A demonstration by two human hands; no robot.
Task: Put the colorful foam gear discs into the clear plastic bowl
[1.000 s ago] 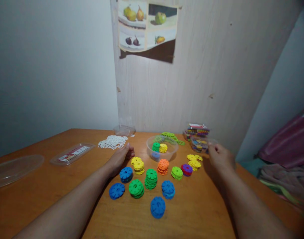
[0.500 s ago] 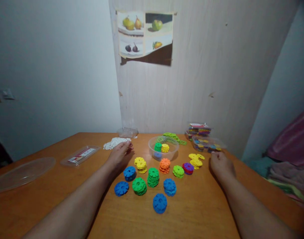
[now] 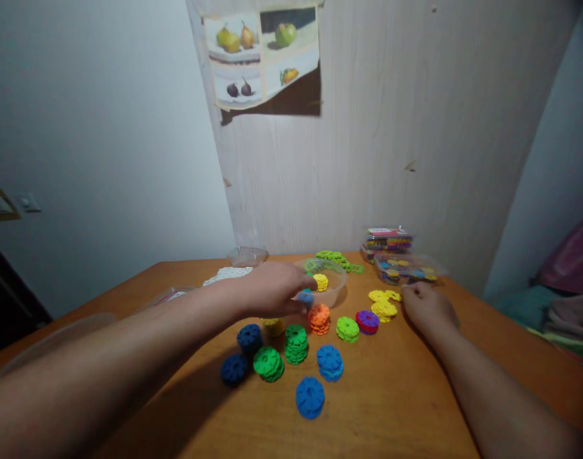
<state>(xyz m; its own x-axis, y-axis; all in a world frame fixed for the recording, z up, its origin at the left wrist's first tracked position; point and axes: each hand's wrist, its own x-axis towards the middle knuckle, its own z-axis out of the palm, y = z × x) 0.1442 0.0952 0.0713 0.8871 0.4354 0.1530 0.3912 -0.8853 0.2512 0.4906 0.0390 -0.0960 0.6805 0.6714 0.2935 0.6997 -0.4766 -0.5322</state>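
Note:
My left hand (image 3: 276, 290) reaches across the wooden table (image 3: 396, 395) to the near-left rim of a clear bowl (image 3: 338, 288). Its fingers curl together beside a blue disc (image 3: 306, 298); what they hold is hidden. The bowl also holds yellow discs (image 3: 321, 282). My right hand (image 3: 427, 306) rests on the table as a loose fist, just right of a yellow pile (image 3: 384, 308). In front lie stacks of notched discs: orange (image 3: 318, 319), light green (image 3: 347, 329), purple (image 3: 368, 321), green (image 3: 296, 343), green (image 3: 268, 363), blue (image 3: 330, 361) and blue (image 3: 310, 396).
A clear box of mixed discs (image 3: 406, 268) and a second box (image 3: 389, 239) stand at the back right by the wooden panel. Loose green discs (image 3: 339, 258) lie behind the bowl. White pieces (image 3: 229, 274), a small clear tub (image 3: 247, 256) and a clear lid (image 3: 57, 328) lie to the left.
My left hand has lifted off the table by the white pieces and moved right to the bowl's rim. My right hand stays by the yellow pile. The view has swung a little.

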